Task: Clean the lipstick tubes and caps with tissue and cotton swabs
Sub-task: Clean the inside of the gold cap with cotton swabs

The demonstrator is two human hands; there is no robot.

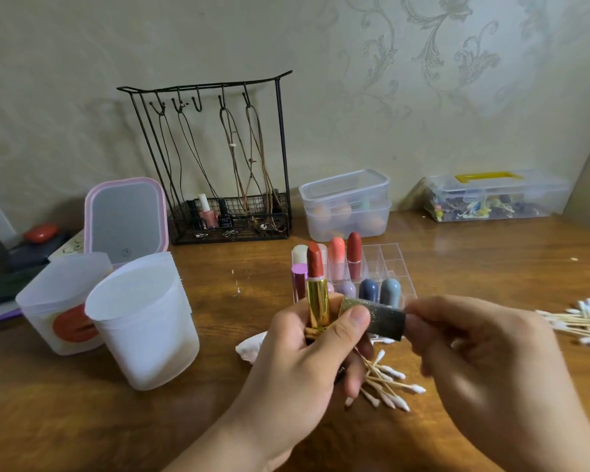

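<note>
Head view. Left hand (307,356) grips an uncapped lipstick (316,287) upright, fingers curled round its gold tube, red bullet extended above. Right hand (484,356) pinches a dark glittery cap (375,320) by one end, cap lying sideways just right of the tube; left thumb touches the cap's open end. Below the hands, cotton swabs (389,386) lie scattered on the wooden surface (116,420); a tissue (251,345) is partly hidden behind the left hand. More lipsticks stand in a clear organizer (389,264) behind.
</note>
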